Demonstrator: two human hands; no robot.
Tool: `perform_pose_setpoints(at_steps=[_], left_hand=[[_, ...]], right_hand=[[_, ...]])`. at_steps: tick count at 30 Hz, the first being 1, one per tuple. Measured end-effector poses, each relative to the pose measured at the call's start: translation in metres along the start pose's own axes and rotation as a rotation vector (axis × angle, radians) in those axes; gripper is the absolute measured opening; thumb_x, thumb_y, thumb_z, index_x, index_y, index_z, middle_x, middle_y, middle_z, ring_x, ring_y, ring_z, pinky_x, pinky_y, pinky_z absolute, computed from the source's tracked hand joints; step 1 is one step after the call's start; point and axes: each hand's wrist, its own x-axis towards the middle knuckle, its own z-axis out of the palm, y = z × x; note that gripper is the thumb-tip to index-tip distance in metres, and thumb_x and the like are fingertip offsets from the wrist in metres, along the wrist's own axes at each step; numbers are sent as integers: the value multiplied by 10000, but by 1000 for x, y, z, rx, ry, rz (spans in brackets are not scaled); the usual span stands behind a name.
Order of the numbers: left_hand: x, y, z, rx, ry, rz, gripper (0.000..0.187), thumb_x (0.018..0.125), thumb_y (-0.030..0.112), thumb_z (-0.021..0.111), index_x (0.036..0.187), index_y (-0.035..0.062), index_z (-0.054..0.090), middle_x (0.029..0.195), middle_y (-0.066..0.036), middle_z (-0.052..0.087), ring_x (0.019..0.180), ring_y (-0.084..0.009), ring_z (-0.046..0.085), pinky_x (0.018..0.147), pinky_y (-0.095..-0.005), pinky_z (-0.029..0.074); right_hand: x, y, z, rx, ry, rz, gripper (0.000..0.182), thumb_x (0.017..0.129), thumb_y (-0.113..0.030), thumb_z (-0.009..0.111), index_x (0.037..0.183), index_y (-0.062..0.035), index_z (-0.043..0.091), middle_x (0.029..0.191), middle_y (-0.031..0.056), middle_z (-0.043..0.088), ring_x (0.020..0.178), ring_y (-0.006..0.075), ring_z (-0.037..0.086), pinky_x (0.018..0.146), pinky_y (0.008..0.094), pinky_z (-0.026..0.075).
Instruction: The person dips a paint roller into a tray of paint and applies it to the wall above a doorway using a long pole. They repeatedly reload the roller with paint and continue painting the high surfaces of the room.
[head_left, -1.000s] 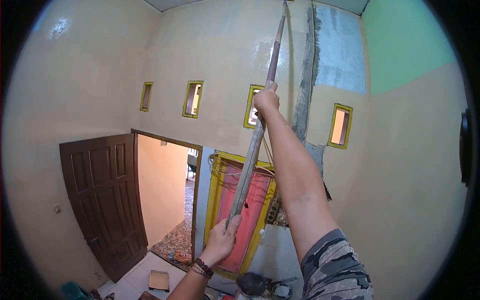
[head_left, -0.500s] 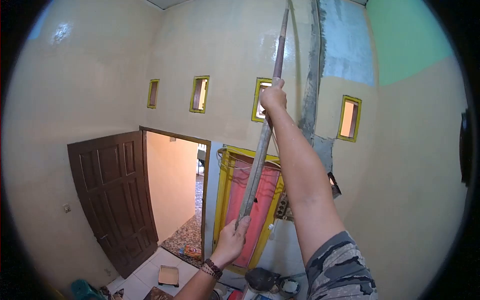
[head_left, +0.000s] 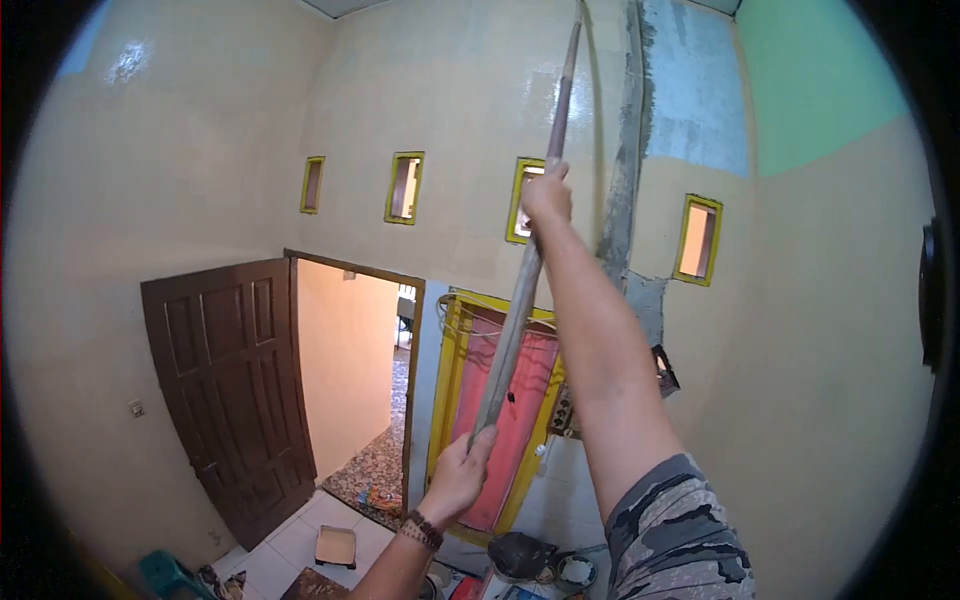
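Observation:
A long pole [head_left: 510, 350] slants up across the view toward the top of the beige wall [head_left: 455, 110]. Its lower part is grey and thick, while the upper part is brownish and thinner. What its far end carries is out of sight at the top edge. My left hand [head_left: 463, 477], with a dark beaded bracelet at the wrist, is wrapped round the pole's lower end. Higher up, my right hand [head_left: 548, 197] grips the same pole with the arm stretched out. Behind that hand is a small yellow-framed opening [head_left: 517, 205].
A brown door [head_left: 225, 390] stands open at left beside a doorway. A pink curtain [head_left: 515, 410] hangs in a yellow frame with loose cables above. On the floor lie a shallow tray [head_left: 336, 546], a black bag [head_left: 520, 556] and a bucket [head_left: 577, 570]. A grey cement strip [head_left: 627, 130] runs up the wall.
The view has shifted slightly, so the door and wall openings sit a little further right. Both hands keep their hold on the pole, which has barely moved.

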Motion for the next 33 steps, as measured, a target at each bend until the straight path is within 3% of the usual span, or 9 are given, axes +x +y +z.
perform_pose_setpoints(at_steps=[6,9,11,15,19,21,24,28,33], left_hand=[[-63,-113,-14,35,98,91,369,929,366,476,760,41,520,570,39,434,508,-64,404,450,-254,339],[-121,-131,-26,60,56,-232,381,922,364,488,783,14,546,573,27,441,527,-92,418,479,-286,375],[-154,-160,-34,267,122,-148,401,897,370,521,811,-18,568,582,-45,521,536,-173,509,530,-336,424],[-222,-229,-44,426,262,149,372,894,348,525,817,-14,563,534,-54,460,521,-141,470,501,-341,396],[-251,-289,-54,227,245,-114,365,900,341,504,882,-4,622,718,-147,615,675,-248,589,635,-364,453],[-254,-269,-40,181,229,-70,368,892,344,512,904,-9,614,743,-173,621,706,-291,603,632,-384,449],[-230,-191,-15,266,162,-63,354,905,321,492,928,-16,598,781,-199,615,746,-320,603,640,-398,446],[-177,-129,18,275,173,37,411,864,375,558,825,-35,573,658,-193,586,634,-295,612,587,-368,449],[-113,-76,47,276,159,169,412,867,379,558,802,-28,568,619,-181,574,591,-263,603,560,-362,444]], right_hand=[[-88,77,23,-98,20,7,629,879,-281,419,1402,-115,110,925,292,593,847,442,590,763,514,463],[-149,101,22,-111,11,30,625,885,-303,420,1399,-114,120,820,298,599,762,453,592,697,529,462],[-186,114,16,-77,-39,40,634,883,-313,428,1400,-118,119,806,293,600,749,454,592,672,521,463],[-264,148,13,82,-69,-18,688,886,-349,437,1423,-124,71,910,326,586,791,468,587,702,504,465],[-312,142,-14,52,-127,108,661,884,-347,460,1422,-129,144,921,313,593,826,448,598,755,488,463],[-304,156,-8,133,58,-90,629,893,-340,463,1415,-126,187,989,290,591,891,420,596,789,460,462],[-257,142,-27,319,-15,-33,605,901,-329,459,1405,-97,217,1110,269,555,998,392,568,856,422,442],[-177,127,-45,157,102,-162,557,898,-312,471,1379,-100,288,1169,243,532,1080,380,525,896,398,420],[-87,86,-76,161,85,-150,575,893,-310,437,1387,-110,224,907,287,602,731,412,624,627,470,513]])
